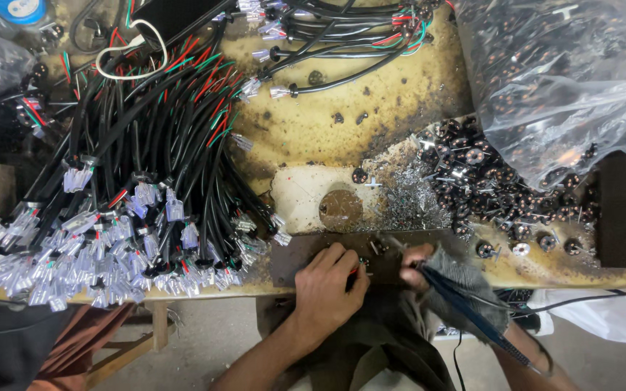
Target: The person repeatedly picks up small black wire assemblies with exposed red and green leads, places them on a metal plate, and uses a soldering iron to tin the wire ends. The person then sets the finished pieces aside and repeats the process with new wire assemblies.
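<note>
— Our left hand pinches a small round connector at the bench edge, just right of its fingertips.

— And our cloth-wrapped right hand grips the soldering iron, tip slanting up-left toward that connector.

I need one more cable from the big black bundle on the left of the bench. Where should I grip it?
Judging by their pose, pinch a cable in the bundle on its black sheath just behind the clear connector, coming from the bench's near edge, where the ends fan out loose. Farther back the cables overlap and tangle.
</note>
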`<action>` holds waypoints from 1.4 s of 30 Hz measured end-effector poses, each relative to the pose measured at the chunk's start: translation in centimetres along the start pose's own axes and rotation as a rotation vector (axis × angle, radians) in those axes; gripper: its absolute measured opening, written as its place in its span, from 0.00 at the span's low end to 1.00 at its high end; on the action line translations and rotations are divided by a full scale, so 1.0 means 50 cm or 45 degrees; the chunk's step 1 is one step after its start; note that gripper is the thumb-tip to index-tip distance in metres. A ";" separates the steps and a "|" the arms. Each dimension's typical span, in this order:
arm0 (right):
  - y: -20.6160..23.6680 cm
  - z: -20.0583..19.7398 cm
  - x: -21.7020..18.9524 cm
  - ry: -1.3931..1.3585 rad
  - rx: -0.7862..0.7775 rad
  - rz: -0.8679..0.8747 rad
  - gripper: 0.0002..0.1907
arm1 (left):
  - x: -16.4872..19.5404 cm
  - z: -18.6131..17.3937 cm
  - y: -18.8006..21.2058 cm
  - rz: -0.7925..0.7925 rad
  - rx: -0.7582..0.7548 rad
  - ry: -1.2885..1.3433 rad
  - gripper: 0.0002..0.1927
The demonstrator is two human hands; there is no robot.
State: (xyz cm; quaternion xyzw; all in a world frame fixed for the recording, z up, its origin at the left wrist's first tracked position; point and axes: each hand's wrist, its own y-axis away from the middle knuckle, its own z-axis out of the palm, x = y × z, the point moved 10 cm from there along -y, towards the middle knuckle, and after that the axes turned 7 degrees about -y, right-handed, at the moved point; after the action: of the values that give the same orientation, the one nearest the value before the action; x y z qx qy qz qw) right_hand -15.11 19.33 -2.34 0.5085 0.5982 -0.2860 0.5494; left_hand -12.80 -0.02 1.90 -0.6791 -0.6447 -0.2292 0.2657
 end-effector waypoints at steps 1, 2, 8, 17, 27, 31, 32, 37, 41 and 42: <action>-0.010 0.004 0.023 -0.050 -0.049 0.208 0.08 | 0.003 0.000 0.000 0.019 -0.002 0.000 0.08; -0.024 0.014 0.040 -0.672 0.019 0.337 0.13 | 0.005 -0.002 0.000 0.035 0.008 0.004 0.09; -0.014 0.018 0.011 -0.502 0.306 -0.210 0.21 | -0.001 0.004 0.002 -0.007 0.013 0.014 0.08; 0.039 0.056 0.155 0.182 0.425 0.137 0.17 | 0.003 0.002 0.002 0.013 0.019 0.008 0.08; 0.030 0.050 0.087 0.110 0.493 -0.112 0.24 | 0.005 -0.001 0.004 0.033 0.054 0.017 0.07; 0.014 0.078 0.074 0.292 0.324 -0.052 0.17 | 0.003 0.001 0.001 0.005 -0.002 0.009 0.07; 0.015 0.069 0.063 0.193 0.381 -0.097 0.19 | 0.003 0.002 0.002 -0.008 -0.023 -0.003 0.07; 0.017 0.060 -0.011 0.105 0.470 -0.369 0.25 | 0.005 0.001 0.021 -0.143 0.045 -0.088 0.09; 0.006 0.065 0.010 -0.068 0.457 -0.134 0.25 | -0.015 -0.023 0.048 -0.245 0.229 -0.069 0.19; 0.005 0.070 0.008 -0.082 0.434 -0.141 0.25 | -0.024 -0.046 0.056 -0.254 0.300 -0.052 0.23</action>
State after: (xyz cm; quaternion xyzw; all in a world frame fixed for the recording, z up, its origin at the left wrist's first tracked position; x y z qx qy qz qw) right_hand -13.53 16.40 -3.46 0.5511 0.5503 -0.4291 0.4575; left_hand -10.01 -2.52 2.69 -0.5802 -0.7368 -0.1632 0.3063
